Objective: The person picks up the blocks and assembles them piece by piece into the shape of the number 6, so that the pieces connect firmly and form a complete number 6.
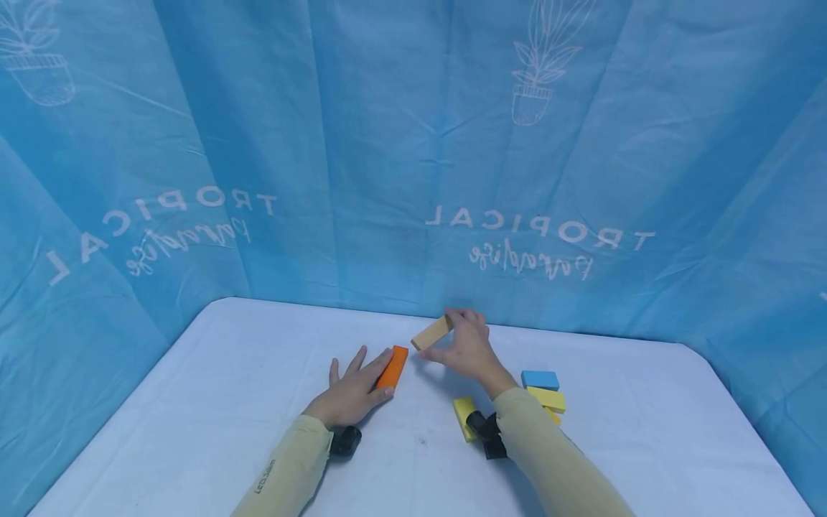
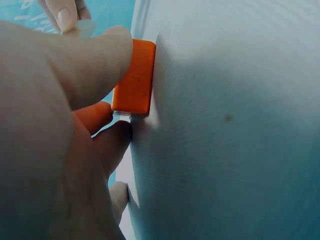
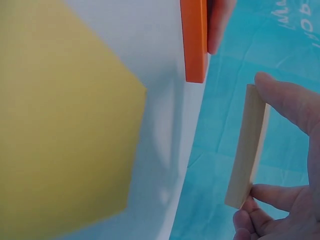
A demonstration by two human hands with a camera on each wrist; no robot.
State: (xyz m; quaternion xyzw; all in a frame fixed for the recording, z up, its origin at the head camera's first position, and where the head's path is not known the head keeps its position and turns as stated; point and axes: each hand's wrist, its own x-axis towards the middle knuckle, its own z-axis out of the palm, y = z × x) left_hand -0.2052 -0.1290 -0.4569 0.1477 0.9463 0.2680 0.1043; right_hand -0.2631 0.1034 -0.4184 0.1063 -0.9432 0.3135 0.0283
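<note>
The step in hand appears to be bringing a wooden block (image 1: 431, 334) toward an orange block (image 1: 394, 370). The person's right grip (image 1: 468, 352) pinches the wooden block by its 2 ends, thumb at 1 and fingers at the other, clear of the worktop (image 1: 194, 402). The left grip (image 1: 349, 395) has the orange block between thumb and forefinger, with the other fingers spread; that block rests on the worktop, near the wooden block but not touching it. The next move probably calls for keeping the orange block steady while the wooden block is turned and lowered with control.

Only the head view shows the blue block (image 1: 540, 380) off to the right, with 2 yellow blocks (image 1: 546, 399) just beside it. The right wrist view shows the gap between the wooden and orange blocks more plainly, plus a large yellow shape (image 3: 70, 125) close to the lens, perhaps another block. The left wrist view alone shows the thumb lying across the orange block's face; there, the wooden block is mostly hidden.
</note>
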